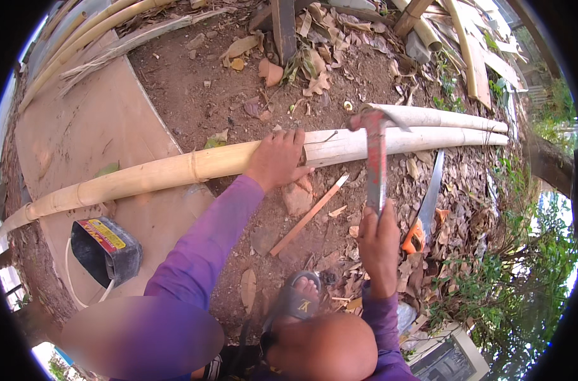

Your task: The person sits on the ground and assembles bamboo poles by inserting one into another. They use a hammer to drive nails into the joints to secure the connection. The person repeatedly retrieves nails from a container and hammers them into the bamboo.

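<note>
A long bamboo pole [168,170] lies across the ground, yellowish on the left and meeting a whiter pole section [339,146] on the right. My left hand [277,159] grips it near that joint, fingers over the far side and thumb toward the right. A nail [331,136] sticks up at a slant from the whiter section, just right of my left hand. My right hand [378,244] is closed round the lower handle of a hammer [376,159] with worn red paint. The hammer's head is raised over the whiter section, right of the nail.
A hand saw [430,197] with an orange handle lies right of the hammer. A pointed wooden stick [309,216] and a stone [298,195] lie below the pole. A black cut-open container [125,257] stands on a brown sheet [86,120]. A wooden post [284,32] rises beyond.
</note>
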`<state>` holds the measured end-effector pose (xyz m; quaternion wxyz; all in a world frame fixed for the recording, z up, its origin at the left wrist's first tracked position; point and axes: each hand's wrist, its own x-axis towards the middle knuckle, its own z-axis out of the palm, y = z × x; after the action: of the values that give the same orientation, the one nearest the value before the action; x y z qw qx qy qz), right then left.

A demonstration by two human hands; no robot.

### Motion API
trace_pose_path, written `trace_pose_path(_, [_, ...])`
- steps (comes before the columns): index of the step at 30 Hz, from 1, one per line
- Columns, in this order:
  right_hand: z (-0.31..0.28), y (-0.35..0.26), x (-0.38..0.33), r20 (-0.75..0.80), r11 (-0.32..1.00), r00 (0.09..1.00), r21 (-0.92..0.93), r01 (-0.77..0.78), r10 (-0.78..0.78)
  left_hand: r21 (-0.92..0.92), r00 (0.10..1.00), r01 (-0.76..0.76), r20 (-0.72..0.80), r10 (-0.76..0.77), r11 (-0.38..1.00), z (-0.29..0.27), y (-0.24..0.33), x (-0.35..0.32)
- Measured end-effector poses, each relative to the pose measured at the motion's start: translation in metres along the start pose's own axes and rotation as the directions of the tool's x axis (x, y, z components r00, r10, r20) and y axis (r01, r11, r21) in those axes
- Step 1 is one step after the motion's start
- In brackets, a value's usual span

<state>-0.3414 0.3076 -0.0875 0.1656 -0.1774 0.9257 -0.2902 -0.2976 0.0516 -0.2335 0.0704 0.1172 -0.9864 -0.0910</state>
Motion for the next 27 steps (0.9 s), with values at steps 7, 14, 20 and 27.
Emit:
trace_pose_path(7, [-0.041,-0.037,-0.029,-0.557,0.613,0.798,0.554,0.563,-0.23,-0.01,1.0,0.006,0.006,-0.006,1.0,0.0,0.0,-0.002])
trace_pose_path(14, [0.013,0.01,0.003,-0.038,0.983,0.986,-0.096,0.157,-0.161,-0.003,1.0,-0.015,-0.005,0.015,1.0,-0.004,0.005,-0.007])
trace_pose_path(20, [-0.038,-0.038,-0.022,-0.051,0.895,0.999,0.444,0.035,-0.013,0.032,1.0,-0.01,-0.009,0.01,0.999,-0.003,0.003,-0.005])
trace_pose_path(27, [0.002,-0.012,-0.009,-0.429,0.876,0.829,0.152,0.458,-0.359,-0.016,0.998,0.009,0.064,-0.008,1.0,-0.005,0.002,-0.002])
